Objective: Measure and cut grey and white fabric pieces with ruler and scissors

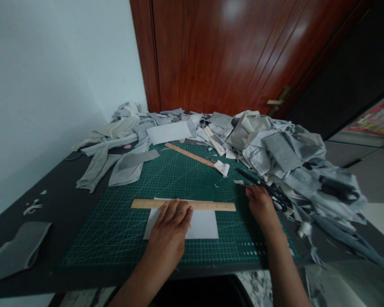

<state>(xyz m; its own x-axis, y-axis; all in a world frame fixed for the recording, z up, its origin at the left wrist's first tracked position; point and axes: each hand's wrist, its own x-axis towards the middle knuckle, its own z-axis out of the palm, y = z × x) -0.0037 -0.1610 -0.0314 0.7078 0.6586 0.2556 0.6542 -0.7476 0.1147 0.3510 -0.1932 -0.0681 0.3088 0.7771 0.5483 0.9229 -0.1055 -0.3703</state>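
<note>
My left hand (173,226) lies flat, fingers stretched out, pressing a wooden ruler (214,206) down across a white rectangular sheet (205,226). The frame does not show whether the sheet is paper or cloth. Both rest on a green cutting mat (115,230) with a printed grid. At the mat's right side, my right hand (260,204) has its fingers drawn together. Whatever they may hold is too small to make out. Just beyond it lie dark-handled scissors (278,199) with black blades, and a small pale scrap (238,182) is near its fingertips.
A second wooden ruler (190,154) lies slanted at the mat's far side, a white scrap (222,168) at its end. Grey and cream fabric heaps line the back and right (281,149). More fabric pieces (128,168) lie left, and a folded grey piece (25,245) sits near the front-left edge.
</note>
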